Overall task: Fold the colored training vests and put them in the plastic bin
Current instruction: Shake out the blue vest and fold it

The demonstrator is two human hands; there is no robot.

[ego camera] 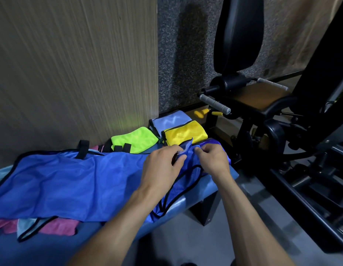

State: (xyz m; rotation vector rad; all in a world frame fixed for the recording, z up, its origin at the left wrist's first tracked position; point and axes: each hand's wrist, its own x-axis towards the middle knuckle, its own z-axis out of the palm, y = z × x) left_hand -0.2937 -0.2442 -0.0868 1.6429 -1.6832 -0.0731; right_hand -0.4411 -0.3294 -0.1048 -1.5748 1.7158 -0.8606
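The blue vest (57, 181) is lying spread across the padded bench (201, 196), its body running out toward nine o'clock and its shoulder end bunching under my hands at about two o'clock of the cloth. I am pinching that end with both hands: my left hand (163, 167) is curling thumb and fingers round a raised flap of mesh, and my right hand (213, 160), just beside it at three o'clock, is nipping the edge between thumb and forefinger, the other fingers tucked in. Both forearms are reaching up from six o'clock, wrists fairly level, palms turned down and inward.

Beyond my knuckles, at twelve o'clock, three folded vests are sitting: a lime green vest (136, 140), a yellow vest (186, 133) and a pale blue vest (172, 120). I cannot tell whether they are resting in the plastic bin; no rim is showing. At seven o'clock, pink vests (57, 227) and another light blue vest (28, 225) are waiting under the blue one.

What is worrying me: the armhole loop (178, 191) is hanging off the bench's front edge, so the slippery mesh may slide floorward if I lift carelessly. Dragging the blue cloth could also pull the unfolded ones beneath askew, and a shallow pinch may let the fold come out crooked.
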